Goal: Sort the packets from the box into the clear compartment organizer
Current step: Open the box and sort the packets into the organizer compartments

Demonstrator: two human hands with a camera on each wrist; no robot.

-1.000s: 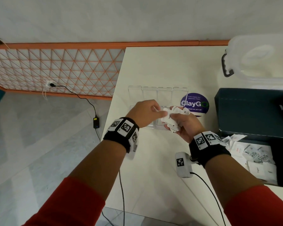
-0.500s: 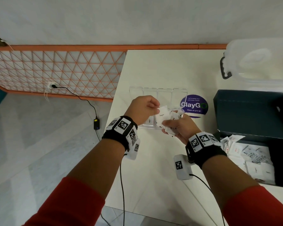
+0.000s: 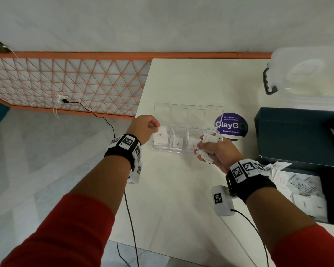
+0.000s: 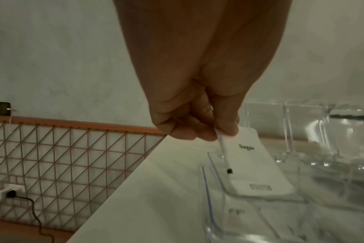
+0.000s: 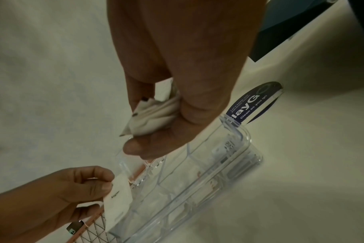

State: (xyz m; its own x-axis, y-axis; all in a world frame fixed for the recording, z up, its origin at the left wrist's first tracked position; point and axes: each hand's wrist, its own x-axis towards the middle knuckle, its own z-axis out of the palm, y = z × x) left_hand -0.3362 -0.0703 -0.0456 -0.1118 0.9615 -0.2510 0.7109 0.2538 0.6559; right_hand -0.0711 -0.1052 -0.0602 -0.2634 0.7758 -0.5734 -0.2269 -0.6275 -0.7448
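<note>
White paper is what you pinch: your left hand (image 3: 146, 126) holds one sugar packet (image 3: 160, 138) by its top edge, thumb and fingers (image 4: 226, 128) clamped together on it, and the packet hangs tilted into the leftmost compartment of the clear organizer (image 3: 183, 150). Your left wrist view shows the packet's lower end already inside that compartment, close to or touching its floor, and the word "Sugar" printed on its face; the head view cannot settle that contact.

Your right hand (image 3: 215, 153) grips a crumpled bunch of packets (image 3: 210, 140), fingers curled tight around them, just over the organizer's right end. The right wrist view shows the bunch (image 5: 154, 115) squeezed in the palm with corners sticking out; how many it holds you cannot tell from any view. That same view also catches your left hand (image 5: 73, 189) and its packet (image 5: 119, 199) at the organizer's far end.

From the head view you can count four compartments in the organizer's near row and four raised lid flaps behind them. One packet (image 3: 177, 143) stands in the second compartment, and another (image 3: 192, 144) in the third; the fourth is hidden by your right hand.

One dark blue box (image 3: 297, 135) sits open at the right of the bench (image 3: 181, 199), well apart from your left hand, with a loose heap of packets (image 3: 301, 189) inside, some reading "Stevia". One round purple sticker (image 3: 231, 125) lies between organizer and box.
</note>
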